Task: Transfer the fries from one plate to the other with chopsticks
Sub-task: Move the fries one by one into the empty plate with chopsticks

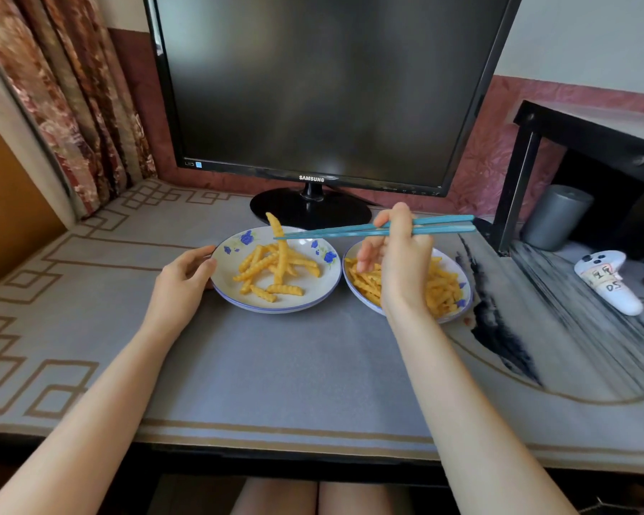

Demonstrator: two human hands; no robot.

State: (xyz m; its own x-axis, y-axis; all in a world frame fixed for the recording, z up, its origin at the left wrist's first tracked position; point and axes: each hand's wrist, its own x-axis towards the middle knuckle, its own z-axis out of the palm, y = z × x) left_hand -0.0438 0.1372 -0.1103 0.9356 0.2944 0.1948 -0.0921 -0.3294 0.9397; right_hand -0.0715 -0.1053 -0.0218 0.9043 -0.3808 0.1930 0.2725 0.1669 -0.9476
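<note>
Two white plates with blue flowers sit side by side in front of the monitor. The left plate (315, 288) holds several crinkle-cut fries. The right plate (461, 280) holds a bigger heap, partly hidden by my right hand (398, 262). That hand grips blue chopsticks (350, 231) pointing left, their tips pinching one long fry (280, 243) that hangs upright over the left plate. My left hand (181, 280) rests against the left plate's left rim, fingers curled on its edge.
A black Samsung monitor (313, 87) stands just behind the plates, its round base (309, 208) close to them. A white controller (608, 280) lies at the right, near a grey cylinder (554, 217) under a black shelf (588, 135). Curtains (67, 98) hang at the left.
</note>
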